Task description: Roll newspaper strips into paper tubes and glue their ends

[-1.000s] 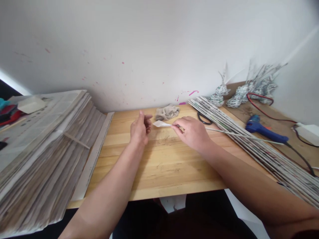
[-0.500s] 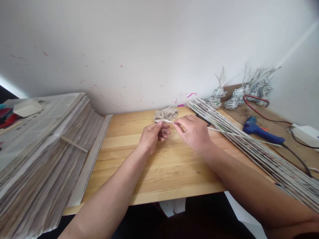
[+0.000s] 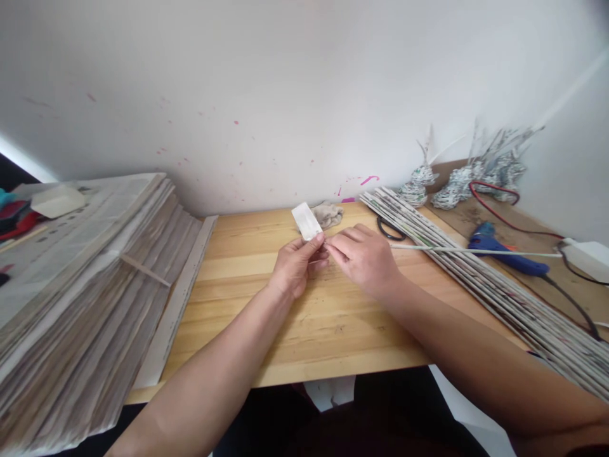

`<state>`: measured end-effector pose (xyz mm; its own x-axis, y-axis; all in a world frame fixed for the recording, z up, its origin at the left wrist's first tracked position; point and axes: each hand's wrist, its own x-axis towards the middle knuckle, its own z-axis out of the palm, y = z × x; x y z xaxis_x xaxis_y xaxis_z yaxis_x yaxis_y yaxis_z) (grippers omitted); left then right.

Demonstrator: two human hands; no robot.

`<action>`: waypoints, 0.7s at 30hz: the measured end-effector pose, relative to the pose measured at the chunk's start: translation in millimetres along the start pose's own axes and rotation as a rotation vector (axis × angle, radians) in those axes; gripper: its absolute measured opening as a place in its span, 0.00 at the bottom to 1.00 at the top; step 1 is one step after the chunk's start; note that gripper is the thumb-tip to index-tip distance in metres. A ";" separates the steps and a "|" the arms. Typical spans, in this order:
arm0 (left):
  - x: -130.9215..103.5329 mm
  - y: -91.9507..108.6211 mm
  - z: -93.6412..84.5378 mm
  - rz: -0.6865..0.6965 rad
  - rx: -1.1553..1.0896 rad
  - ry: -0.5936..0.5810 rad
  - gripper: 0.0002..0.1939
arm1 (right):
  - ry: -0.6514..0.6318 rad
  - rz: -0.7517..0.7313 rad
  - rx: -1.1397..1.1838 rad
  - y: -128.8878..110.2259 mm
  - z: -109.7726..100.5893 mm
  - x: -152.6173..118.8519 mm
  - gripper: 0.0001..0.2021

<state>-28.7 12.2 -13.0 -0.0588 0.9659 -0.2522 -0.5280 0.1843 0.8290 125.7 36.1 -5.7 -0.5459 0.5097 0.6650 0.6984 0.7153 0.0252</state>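
Above the middle of the wooden table, my left hand (image 3: 299, 265) pinches a paper strip (image 3: 306, 220), whose flat whitish end sticks up past the thumb. Close beside it, the fingers of my right hand (image 3: 364, 259) are closed on a thin rolled paper tube (image 3: 485, 252). The tube runs out to the right, over a bundle of similar paper rolls (image 3: 457, 273). Where strip and tube meet, the fingertips hide the join. Behind my hands lies a crumpled greyish cloth (image 3: 330, 214). A black loop-shaped handle (image 3: 391, 230) shows beyond my right hand.
A tall stack of newspapers (image 3: 109, 273) stands at the left, with a white block (image 3: 58, 202) on top. At the right are a blue glue gun (image 3: 509, 254), a white box with cables (image 3: 587, 257) and several woven paper figures (image 3: 476, 181) near the wall.
The paper's loose end has turned from edge-on to upright and flat. The tube has swung nearly level on the right. Both hands stay close together, with the black handle more exposed.
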 end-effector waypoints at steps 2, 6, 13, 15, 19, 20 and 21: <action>1.5 0.0 -0.4 0.015 -0.006 0.018 0.12 | 0.027 -0.021 0.043 -0.2 2.4 -0.9 0.11; 4.5 1.1 -1.9 0.016 -0.020 0.042 0.08 | 0.035 0.007 0.099 0.9 5.0 -3.1 0.06; 6.3 1.1 -4.0 0.038 -0.042 0.036 0.12 | -0.070 0.134 0.212 -1.6 1.7 -3.5 0.06; 7.2 0.1 -3.9 0.039 -0.072 0.036 0.13 | -0.110 0.177 0.255 -2.9 -0.8 -2.3 0.06; 8.5 -1.9 -3.4 0.053 -0.093 0.024 0.17 | -0.196 0.241 0.259 -4.2 -6.6 0.5 0.10; 8.5 -2.1 -3.2 0.056 -0.094 0.029 0.17 | -0.213 0.248 0.254 -4.4 -7.8 1.2 0.11; 8.4 -2.2 -2.9 0.059 -0.094 0.038 0.18 | -0.228 0.254 0.251 -4.5 -8.7 1.8 0.11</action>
<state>-30.5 19.4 -18.3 -0.1232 0.9667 -0.2241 -0.5994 0.1075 0.7932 125.6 29.6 1.9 -0.4795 0.7570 0.4439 0.7046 0.6336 -0.3196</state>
